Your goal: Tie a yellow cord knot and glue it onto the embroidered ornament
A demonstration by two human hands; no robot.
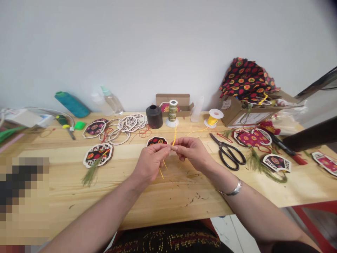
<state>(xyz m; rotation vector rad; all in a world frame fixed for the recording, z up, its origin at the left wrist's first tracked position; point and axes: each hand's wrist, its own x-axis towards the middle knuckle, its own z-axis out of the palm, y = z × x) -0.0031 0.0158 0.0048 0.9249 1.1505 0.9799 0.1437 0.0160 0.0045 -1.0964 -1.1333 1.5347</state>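
Note:
Between my two hands runs a yellow cord [174, 135], its upper part standing up above the fingertips and two loose ends hanging below. My left hand [154, 158] pinches it between thumb and forefinger. Meeting it at the fingertips, my right hand [191, 151] is pinched on the same cord. Just behind the left hand lies a dark patterned fabric piece [157, 141], partly covered by the fingers. A spool of yellow cord [212, 119] stands farther back, its strand trailing toward my hands. Black-handled scissors [228, 154] lie to the right of my right hand.
A thread spool [172, 112], a black cone [154, 117] and a cardboard box [244, 112] with fabric stand along the wall. Several wooden frames [133, 123] and a tasselled ornament [98, 155] lie at left. More ornaments [276, 163] lie at right, near a dark post [313, 135].

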